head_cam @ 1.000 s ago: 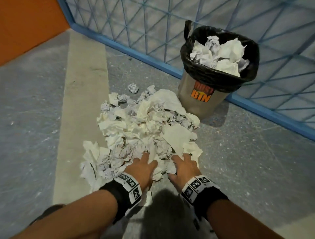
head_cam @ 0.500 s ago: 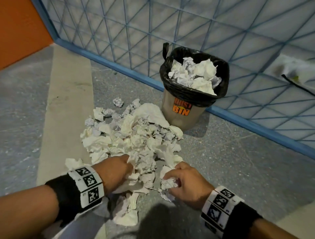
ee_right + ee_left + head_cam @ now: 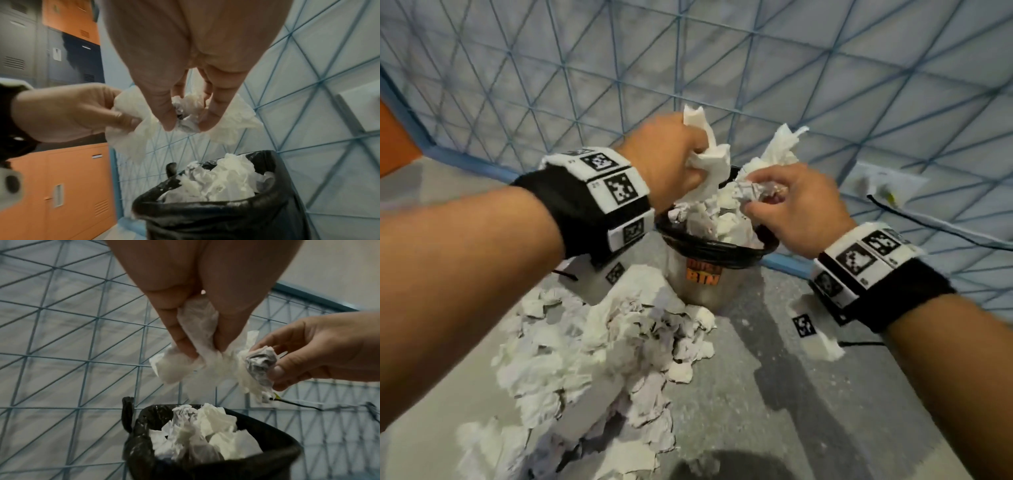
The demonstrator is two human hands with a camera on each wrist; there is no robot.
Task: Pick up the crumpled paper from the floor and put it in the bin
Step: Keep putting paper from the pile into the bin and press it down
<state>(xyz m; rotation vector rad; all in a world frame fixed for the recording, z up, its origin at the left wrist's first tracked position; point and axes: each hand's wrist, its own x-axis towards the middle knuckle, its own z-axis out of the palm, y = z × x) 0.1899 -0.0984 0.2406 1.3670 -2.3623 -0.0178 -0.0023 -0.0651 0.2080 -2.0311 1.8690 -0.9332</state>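
Now, crumpled paper [image 3: 709,161] in left hand [image 3: 667,154], above bin [image 3: 722,250]

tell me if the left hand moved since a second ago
Yes. The left hand has risen from the paper pile on the floor and now grips white crumpled paper above the bin.

Locker room or staff area, orange and grey metal lockers [image 3: 61,186] with vents, speckled grey concrete floor [image 3: 774,377], blue-lined triangle-patterned wall [image 3: 756,68], lined dustbin [image 3: 702,274] at its foot
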